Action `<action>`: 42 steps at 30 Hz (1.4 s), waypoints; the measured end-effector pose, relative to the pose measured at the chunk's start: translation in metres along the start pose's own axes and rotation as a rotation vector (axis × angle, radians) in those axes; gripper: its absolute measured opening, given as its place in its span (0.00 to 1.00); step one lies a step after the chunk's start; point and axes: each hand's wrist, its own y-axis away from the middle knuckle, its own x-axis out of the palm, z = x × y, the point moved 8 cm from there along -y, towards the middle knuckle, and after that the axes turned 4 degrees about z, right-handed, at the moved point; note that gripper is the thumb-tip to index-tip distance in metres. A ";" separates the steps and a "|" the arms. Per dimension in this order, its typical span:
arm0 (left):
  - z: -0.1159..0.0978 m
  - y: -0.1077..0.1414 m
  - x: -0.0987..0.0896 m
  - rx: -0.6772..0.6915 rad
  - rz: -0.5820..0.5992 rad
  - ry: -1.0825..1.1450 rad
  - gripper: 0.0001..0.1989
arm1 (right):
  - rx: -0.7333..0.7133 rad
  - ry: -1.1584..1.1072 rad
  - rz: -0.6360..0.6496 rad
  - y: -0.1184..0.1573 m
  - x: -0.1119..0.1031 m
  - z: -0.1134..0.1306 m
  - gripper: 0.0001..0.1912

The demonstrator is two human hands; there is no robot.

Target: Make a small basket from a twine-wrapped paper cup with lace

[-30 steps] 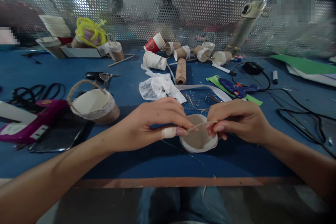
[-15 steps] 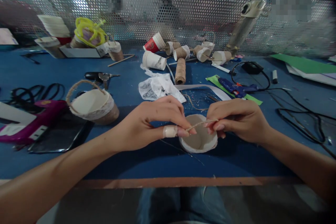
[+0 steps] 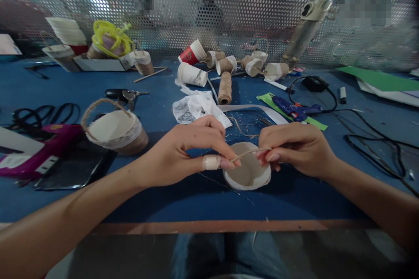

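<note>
A short piece of twine [image 3: 250,152] stretches between my two hands, above a white-rimmed cup [image 3: 247,178] near the table's front edge. My left hand [image 3: 196,150], with a bandage round its thumb, pinches the twine's left end. At its right end, my right hand [image 3: 288,148] pinches the twine between thumb and fingers. The cup stands upright with its opening towards me, partly hidden by both hands. To the left is a finished-looking cup basket [image 3: 131,139] with a twine handle and lace rim.
Crumpled white lace [image 3: 196,107] and a twine spool [image 3: 225,89] lie behind my hands. A blue glue gun [image 3: 291,108] with a cable is right of them. At the left are a purple glue gun [image 3: 52,150] and a black phone [image 3: 73,172].
My left hand has shifted very slightly left with its end of the twine. Both hands keep their pinch, and the cup stands in the same place.
</note>
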 end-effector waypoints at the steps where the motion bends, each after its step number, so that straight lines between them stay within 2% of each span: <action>1: -0.001 0.000 0.000 0.001 0.005 -0.009 0.05 | 0.000 0.002 0.003 0.000 0.000 0.000 0.08; 20: -0.001 -0.001 0.001 0.103 0.040 -0.073 0.05 | -0.028 0.052 0.044 0.002 0.003 0.002 0.06; 28: 0.002 0.001 0.004 0.038 0.094 -0.076 0.05 | 0.032 0.093 0.085 0.003 0.005 0.001 0.04; 34: 0.005 0.001 0.008 -0.031 0.122 -0.149 0.15 | -0.057 0.216 0.092 -0.001 0.006 0.015 0.07; 38: 0.016 0.005 0.016 -0.150 0.188 -0.097 0.12 | -0.099 0.252 0.096 -0.001 0.007 0.017 0.06; 42: 0.017 0.006 0.018 -0.158 0.196 -0.080 0.12 | -0.085 0.255 0.091 0.000 0.006 0.014 0.06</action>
